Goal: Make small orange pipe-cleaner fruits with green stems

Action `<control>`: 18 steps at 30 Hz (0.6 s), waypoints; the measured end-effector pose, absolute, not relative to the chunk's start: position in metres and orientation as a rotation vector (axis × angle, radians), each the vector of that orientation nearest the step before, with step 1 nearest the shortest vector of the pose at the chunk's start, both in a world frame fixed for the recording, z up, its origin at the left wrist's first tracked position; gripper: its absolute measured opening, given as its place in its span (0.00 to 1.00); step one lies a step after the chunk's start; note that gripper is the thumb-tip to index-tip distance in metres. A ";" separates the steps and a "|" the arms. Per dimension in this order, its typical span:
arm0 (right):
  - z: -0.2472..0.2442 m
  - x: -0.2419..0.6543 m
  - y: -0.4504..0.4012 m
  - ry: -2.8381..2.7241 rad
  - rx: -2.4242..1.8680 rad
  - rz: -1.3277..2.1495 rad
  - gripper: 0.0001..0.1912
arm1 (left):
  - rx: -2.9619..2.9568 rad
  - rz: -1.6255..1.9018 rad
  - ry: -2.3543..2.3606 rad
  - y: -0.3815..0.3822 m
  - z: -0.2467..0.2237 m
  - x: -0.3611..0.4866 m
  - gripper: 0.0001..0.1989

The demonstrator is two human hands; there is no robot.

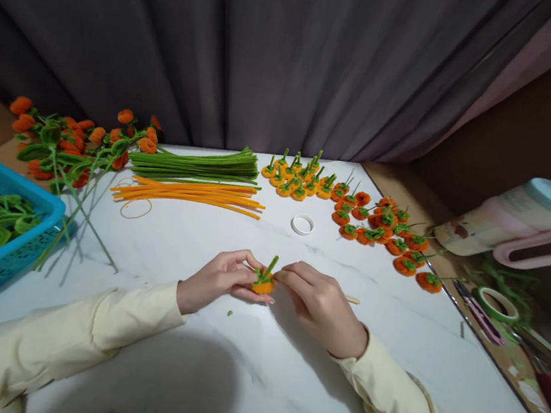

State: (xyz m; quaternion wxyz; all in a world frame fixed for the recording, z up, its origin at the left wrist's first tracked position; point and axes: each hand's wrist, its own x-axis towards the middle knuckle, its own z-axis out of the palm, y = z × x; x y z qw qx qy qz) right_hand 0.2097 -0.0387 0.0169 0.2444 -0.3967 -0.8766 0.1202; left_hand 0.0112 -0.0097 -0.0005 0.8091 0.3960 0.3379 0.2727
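Observation:
My left hand is closed around a small yellow-orange pipe-cleaner pumpkin with a green top and an upright green stem. It is held just above the white tabletop, thumb on the near side of the top and fingers underneath. At the pumpkin's right edge, my right hand has its fingertips pinched together beside the green top; what is between them is hidden. A thin pale stick shows just past the right hand, and I cannot tell whether it is held or lying there. A tiny green scrap lies nearby.
Behind lie green pipe cleaners, orange pipe cleaners and a white tape ring. Yellow pumpkins and orange ones stand back right. Left are a blue basket and orange flowers; right, scissors and a tumbler.

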 end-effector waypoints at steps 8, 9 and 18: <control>0.014 0.210 -0.036 -2.372 -1.074 0.224 0.13 | 0.875 0.571 0.706 -0.011 0.000 0.012 0.14; 0.014 0.210 -0.036 -2.372 -1.067 0.225 0.13 | 0.877 0.567 0.703 -0.011 0.000 0.012 0.14; 0.011 0.211 -0.034 -2.337 -1.038 0.220 0.13 | 0.892 0.552 0.682 -0.011 0.000 0.011 0.15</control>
